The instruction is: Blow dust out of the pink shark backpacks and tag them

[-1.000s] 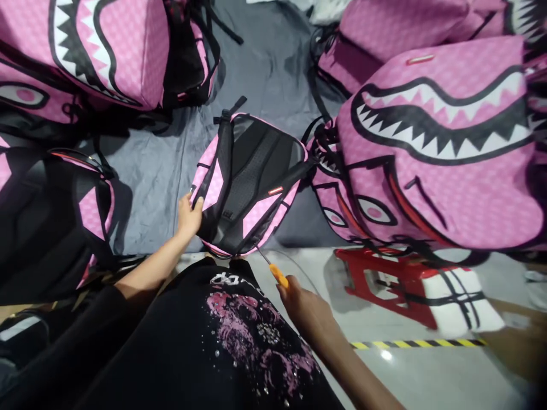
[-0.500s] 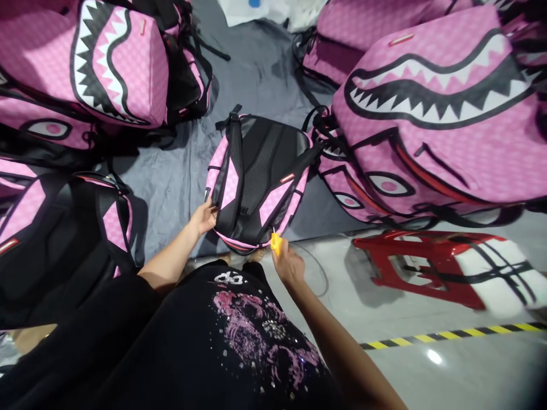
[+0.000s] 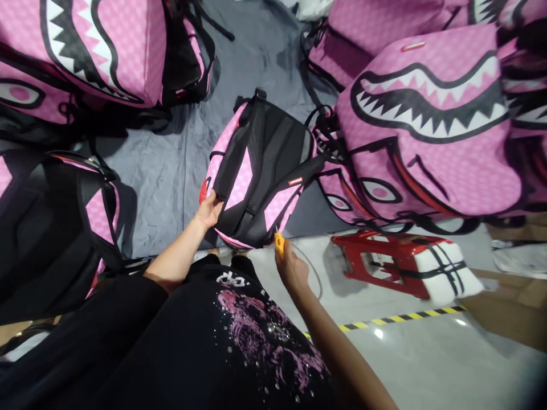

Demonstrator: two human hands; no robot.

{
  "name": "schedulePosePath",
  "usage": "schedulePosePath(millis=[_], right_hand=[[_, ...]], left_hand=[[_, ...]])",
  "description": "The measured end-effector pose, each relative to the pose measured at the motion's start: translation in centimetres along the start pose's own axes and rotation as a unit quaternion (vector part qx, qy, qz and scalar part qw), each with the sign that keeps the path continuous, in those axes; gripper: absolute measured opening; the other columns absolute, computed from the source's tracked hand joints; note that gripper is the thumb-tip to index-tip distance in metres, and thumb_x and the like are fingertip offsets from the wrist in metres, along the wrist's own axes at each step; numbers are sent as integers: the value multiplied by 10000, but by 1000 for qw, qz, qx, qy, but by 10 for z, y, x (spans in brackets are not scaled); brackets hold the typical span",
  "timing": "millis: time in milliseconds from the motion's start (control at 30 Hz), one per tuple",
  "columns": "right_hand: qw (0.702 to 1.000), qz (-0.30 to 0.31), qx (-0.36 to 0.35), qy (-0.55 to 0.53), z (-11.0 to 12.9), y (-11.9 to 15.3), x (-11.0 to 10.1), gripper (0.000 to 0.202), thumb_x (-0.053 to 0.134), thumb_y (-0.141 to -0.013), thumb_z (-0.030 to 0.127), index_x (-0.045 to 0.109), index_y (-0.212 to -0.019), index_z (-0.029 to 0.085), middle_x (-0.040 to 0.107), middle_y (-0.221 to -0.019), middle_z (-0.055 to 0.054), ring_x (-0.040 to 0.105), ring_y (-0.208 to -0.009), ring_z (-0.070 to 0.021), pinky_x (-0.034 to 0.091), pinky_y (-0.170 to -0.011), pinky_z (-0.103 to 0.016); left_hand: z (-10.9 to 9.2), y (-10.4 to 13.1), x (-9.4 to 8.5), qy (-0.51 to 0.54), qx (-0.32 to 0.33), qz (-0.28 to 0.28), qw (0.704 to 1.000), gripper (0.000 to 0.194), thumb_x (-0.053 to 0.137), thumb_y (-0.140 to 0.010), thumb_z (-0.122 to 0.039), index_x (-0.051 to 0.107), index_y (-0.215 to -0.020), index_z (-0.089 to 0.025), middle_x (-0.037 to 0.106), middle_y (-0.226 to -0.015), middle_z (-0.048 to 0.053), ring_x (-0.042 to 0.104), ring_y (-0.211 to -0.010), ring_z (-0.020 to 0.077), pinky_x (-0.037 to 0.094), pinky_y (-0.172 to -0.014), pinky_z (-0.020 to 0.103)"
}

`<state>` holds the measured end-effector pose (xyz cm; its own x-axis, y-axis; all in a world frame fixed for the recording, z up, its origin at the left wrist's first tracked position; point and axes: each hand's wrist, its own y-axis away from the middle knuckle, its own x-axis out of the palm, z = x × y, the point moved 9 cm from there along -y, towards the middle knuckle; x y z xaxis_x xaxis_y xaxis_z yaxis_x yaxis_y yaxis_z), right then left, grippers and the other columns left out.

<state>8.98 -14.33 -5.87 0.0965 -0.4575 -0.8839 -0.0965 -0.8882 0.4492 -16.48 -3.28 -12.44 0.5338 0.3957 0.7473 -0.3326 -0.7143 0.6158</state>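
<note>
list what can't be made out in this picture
Head view, small backpack: front hidden, facing down
Head view, orange tool: tip too small to tell if touching
Head view, left hand: some fingers hidden under the small backpack
Head view, upper-left backpack: cut off by top edge

Unclear white letters (image 3: 231, 279) on black shirt (image 3: 149, 347), red label (image 3: 295, 181) on backpack strap (image 3: 277, 208), unreadable
</note>
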Motion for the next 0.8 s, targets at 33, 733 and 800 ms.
schedulePosePath(millis=[33,733,800], right_hand=[[1000,7,6,-8,-1,7,-2,378,382,-1027,364,480,-1305,126,688,-829,-81,607,-614,-159,199,-525,-255],[966,194,-39,-166,14,118,23,438,417,-988,377,451,-1408,257,694,-734,-21,681,-664,-211,337,-570,-245],[970,205,-54,-118,27,101,24,368,405,-1006,358,491,-1335,217,718,-801,-61,693,-713,-213,329,-580,-248]], left_hand=[[-1,0,-1,6,14,-6,1000,643,347,-980,-580,531,-1341,-80,739,-1072,163,687,-1105,267,517,-1026,417],[0,-3,18,9,51,-39,998,531,551,-932,-498,585,-1276,-95,742,-1048,156,703,-1042,267,519,-1017,419],[2,0,22,-29,46,-31,998,514,570,-916,-496,614,-1231,-92,731,-1087,170,679,-1098,297,508,-1027,438]])
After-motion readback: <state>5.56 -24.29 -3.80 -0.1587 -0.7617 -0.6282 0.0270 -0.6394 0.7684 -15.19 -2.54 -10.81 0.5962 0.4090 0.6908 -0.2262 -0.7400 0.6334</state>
